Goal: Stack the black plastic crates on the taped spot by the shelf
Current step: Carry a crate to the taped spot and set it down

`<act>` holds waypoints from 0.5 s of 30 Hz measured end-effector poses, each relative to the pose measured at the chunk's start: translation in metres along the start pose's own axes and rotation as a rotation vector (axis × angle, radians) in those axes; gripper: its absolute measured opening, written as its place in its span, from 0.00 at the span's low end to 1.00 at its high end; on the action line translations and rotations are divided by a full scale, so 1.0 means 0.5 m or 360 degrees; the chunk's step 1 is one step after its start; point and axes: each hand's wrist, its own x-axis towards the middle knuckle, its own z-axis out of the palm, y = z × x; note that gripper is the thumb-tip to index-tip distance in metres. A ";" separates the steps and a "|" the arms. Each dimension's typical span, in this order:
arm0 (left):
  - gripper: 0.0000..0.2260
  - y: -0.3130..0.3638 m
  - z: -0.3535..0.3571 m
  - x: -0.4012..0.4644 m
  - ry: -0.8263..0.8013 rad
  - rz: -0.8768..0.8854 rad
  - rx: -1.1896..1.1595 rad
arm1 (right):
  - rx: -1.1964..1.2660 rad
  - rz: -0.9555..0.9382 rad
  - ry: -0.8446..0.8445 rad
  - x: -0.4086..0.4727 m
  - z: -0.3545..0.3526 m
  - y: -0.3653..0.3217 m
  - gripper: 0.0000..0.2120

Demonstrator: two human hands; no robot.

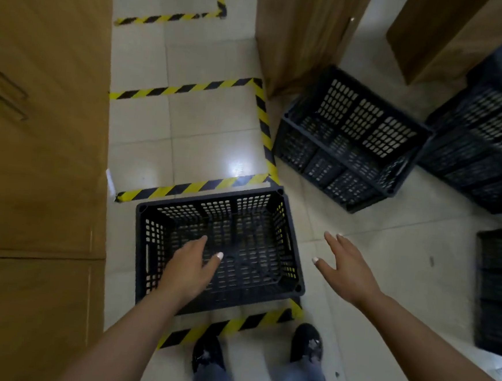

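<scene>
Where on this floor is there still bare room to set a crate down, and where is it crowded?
Bare tile fills the taped rectangle between the wooden cabinet and the tipped crate, just beyond the upright crate. Another bare patch lies under the right hand. The right side is crowded: the tipped crate, a second one and a third sit close together.

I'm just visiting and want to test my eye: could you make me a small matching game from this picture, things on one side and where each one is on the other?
Things:
1. left hand
2. right hand
3. tipped crate
4. upright crate

Places:
A. lying on its side, right of the tape
B. open over bare floor, right of the upright crate
C. on the floor inside a taped rectangle, next to the wooden cabinet
D. open above the upright crate's inside

Pairs: 1-D, 2-B, 3-A, 4-C
</scene>
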 end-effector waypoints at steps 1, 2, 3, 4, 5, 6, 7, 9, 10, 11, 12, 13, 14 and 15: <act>0.31 0.035 -0.005 -0.004 0.0007 0.0051 0.0031 | 0.0000 0.0004 0.0035 -0.010 -0.026 0.014 0.33; 0.31 0.072 -0.008 -0.006 0.0009 0.0093 0.0058 | -0.0002 0.0008 0.0067 -0.019 -0.053 0.032 0.33; 0.31 0.108 -0.010 -0.006 0.0015 0.0126 0.0079 | -0.0005 0.0017 0.0097 -0.024 -0.078 0.052 0.32; 0.31 0.146 -0.010 -0.005 0.0032 0.0160 0.0101 | -0.0009 0.0024 0.0124 -0.027 -0.105 0.075 0.32; 0.31 0.185 -0.009 -0.003 0.0055 0.0193 0.0125 | -0.0009 0.0031 0.0148 -0.027 -0.132 0.100 0.32; 0.31 0.225 -0.007 0.001 0.0077 0.0223 0.0150 | -0.0008 0.0034 0.0173 -0.026 -0.160 0.128 0.32; 0.31 0.266 -0.003 0.006 0.0093 0.0251 0.0174 | -0.0006 0.0040 0.0194 -0.023 -0.189 0.157 0.32; 0.31 0.349 0.006 0.020 0.0096 0.0303 0.0236 | 0.0003 0.0058 0.0221 -0.014 -0.248 0.219 0.32; 0.31 0.391 0.012 0.028 0.0090 0.0329 0.0279 | 0.0008 0.0065 0.0232 -0.009 -0.278 0.251 0.32; 0.31 0.432 0.018 0.036 0.0089 0.0355 0.0321 | 0.0013 0.0071 0.0240 -0.004 -0.308 0.284 0.32; 0.31 0.471 0.026 0.045 0.0094 0.0383 0.0357 | 0.0016 0.0080 0.0246 0.002 -0.338 0.316 0.32; 0.31 0.509 0.033 0.056 0.0102 0.0402 0.0378 | 0.0014 0.0089 0.0245 0.011 -0.368 0.349 0.32; 0.30 0.546 0.039 0.066 0.0114 0.0407 0.0385 | 0.0006 0.0093 0.0243 0.021 -0.398 0.380 0.32; 0.30 0.580 0.046 0.078 0.0127 0.0403 0.0384 | -0.0002 0.0093 0.0240 0.031 -0.427 0.409 0.32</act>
